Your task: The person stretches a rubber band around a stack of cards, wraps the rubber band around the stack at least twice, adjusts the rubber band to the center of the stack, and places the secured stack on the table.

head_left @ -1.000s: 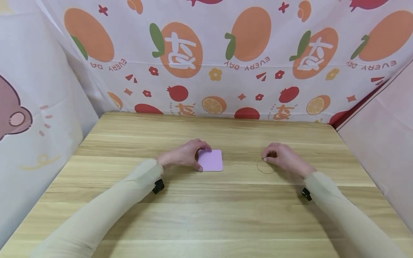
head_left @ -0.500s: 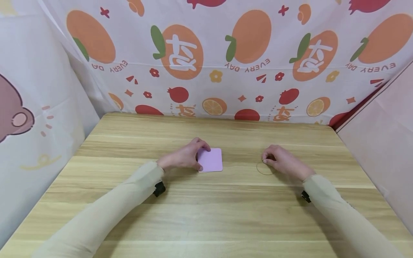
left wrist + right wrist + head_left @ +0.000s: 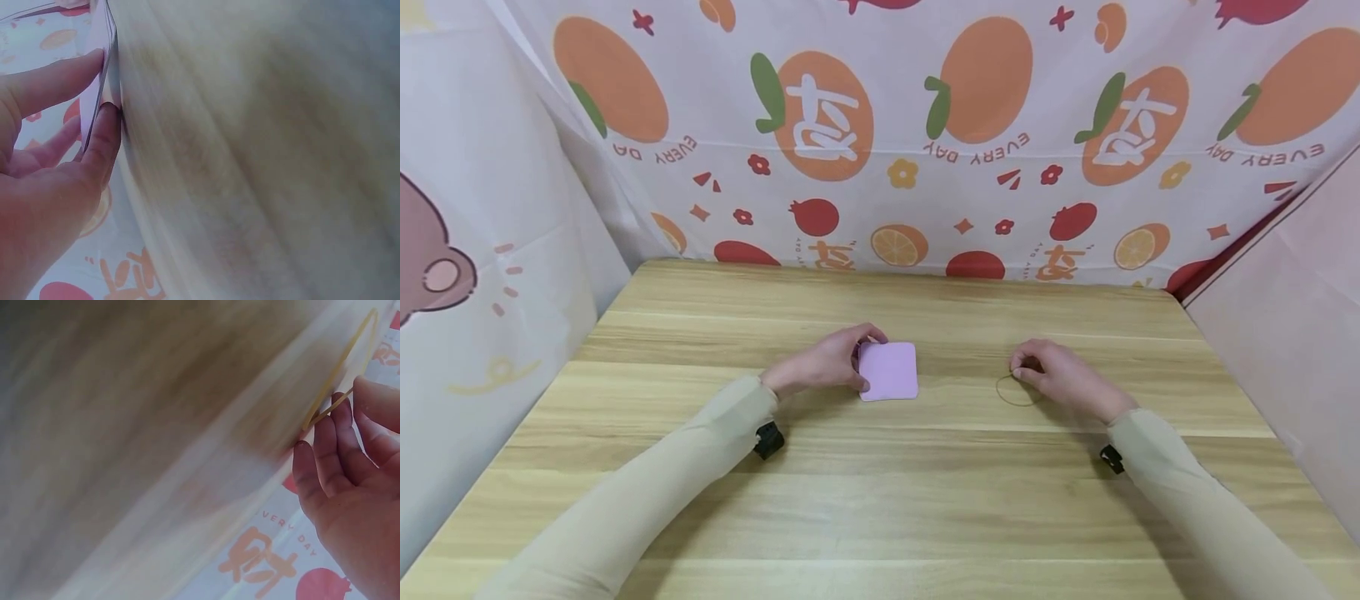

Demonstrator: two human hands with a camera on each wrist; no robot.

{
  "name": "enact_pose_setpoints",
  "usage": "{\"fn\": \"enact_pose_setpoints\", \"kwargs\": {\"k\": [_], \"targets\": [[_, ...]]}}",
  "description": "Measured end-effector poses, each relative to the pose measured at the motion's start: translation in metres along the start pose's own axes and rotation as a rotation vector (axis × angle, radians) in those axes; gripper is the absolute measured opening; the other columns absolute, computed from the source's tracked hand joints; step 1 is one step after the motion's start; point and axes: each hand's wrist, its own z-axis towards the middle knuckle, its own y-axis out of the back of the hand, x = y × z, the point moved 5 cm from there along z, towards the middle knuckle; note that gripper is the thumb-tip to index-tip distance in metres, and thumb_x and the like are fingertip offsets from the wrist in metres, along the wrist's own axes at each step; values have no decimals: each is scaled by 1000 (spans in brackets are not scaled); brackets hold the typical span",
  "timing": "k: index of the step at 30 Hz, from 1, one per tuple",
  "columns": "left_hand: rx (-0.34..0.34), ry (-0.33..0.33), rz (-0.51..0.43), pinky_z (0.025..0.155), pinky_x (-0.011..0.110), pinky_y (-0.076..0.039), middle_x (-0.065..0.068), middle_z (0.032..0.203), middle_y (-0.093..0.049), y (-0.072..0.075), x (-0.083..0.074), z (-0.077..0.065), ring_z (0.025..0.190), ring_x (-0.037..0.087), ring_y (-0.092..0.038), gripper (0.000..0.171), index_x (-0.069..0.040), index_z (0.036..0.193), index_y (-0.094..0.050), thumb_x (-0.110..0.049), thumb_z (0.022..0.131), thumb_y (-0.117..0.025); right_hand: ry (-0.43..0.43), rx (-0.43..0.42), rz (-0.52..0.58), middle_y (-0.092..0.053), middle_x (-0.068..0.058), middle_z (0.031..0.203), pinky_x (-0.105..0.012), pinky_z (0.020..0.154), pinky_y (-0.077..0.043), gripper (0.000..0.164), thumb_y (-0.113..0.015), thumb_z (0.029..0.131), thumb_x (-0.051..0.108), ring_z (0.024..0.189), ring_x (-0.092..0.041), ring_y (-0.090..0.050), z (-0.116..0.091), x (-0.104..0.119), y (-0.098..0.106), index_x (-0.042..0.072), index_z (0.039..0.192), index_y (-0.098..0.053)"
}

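Note:
My left hand (image 3: 829, 360) grips a small stack of thin lilac square cards (image 3: 889, 372) with rounded corners by its left side. In the left wrist view, the thumb lies on the top face and a finger is under the edge, where several thin layers of the cards (image 3: 100, 31) show. To the right, my right hand (image 3: 1062, 377) pinches a thin yellowish rubber band (image 3: 340, 364) between thumb and fingertips. The band hangs as an open loop close over the table, with part of it hidden behind the fingers.
Both hands are over a light wood-grain table (image 3: 880, 500). A white curtain (image 3: 895, 108) printed with oranges and pomegranates hangs along its back edge. Pale cloth walls (image 3: 497, 183) close off the left and right sides. Black straps show at both wrists.
The left hand has tipped the cards slightly up from the table, their near edge shifting. The right hand stays almost in place with the rubber band.

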Motion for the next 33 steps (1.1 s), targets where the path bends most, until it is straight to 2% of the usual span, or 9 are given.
{"fn": "enact_pose_setpoints", "kwargs": {"k": [7,15,20,24,27,30,33], "targets": [[-33,3,-35,82,35,-44,13,112,-55,3,-3,-2,95,27,-51,48,-5,128,-56,9,83,-70,-12,-7,46,-62,1,90,-37,76,-47,6,-63,97,7,84,-17,-55,-2,-1,1,11,92,-62],[-52,23,-145,71,29,-47,16,110,-53,3,1,-2,92,26,-52,46,-2,126,-58,13,83,-66,-57,-5,160,-66,0,93,-36,79,-50,4,-59,99,10,88,-18,-60,-5,-2,1,11,98,-63],[-81,30,-186,70,29,-48,17,108,-53,4,1,-2,92,27,-51,46,-2,126,-58,15,83,-64,-81,11,355,-67,-9,92,-31,68,-53,7,-56,100,7,82,-22,-63,-6,-2,0,3,101,-62],[-92,43,-229,68,31,-51,17,108,-53,5,1,-4,90,27,-52,46,-1,127,-58,15,84,-62,-98,16,598,-65,-23,95,-32,65,-56,17,-56,100,6,77,-24,-63,-7,-3,-1,-9,107,-57],[-97,58,-269,67,33,-52,18,111,-52,6,1,-6,85,26,-53,46,-1,128,-57,15,85,-61,-131,25,776,-62,-27,104,-33,68,-57,28,-54,101,9,78,-21,-63,-9,-5,-2,-14,116,-51],[-108,66,-290,67,32,-51,18,114,-53,7,2,-7,83,25,-52,46,-1,130,-57,14,86,-60,-172,35,912,-60,-27,114,-32,71,-57,34,-52,102,11,82,-18,-63,-11,-5,-3,-14,124,-47],[-124,71,-310,67,31,-50,17,113,-54,8,3,-7,83,24,-51,47,-2,131,-57,13,87,-60,-193,46,987,-56,-27,125,-32,73,-57,36,-51,103,11,88,-17,-64,-12,-4,-5,-12,130,-45]]}}
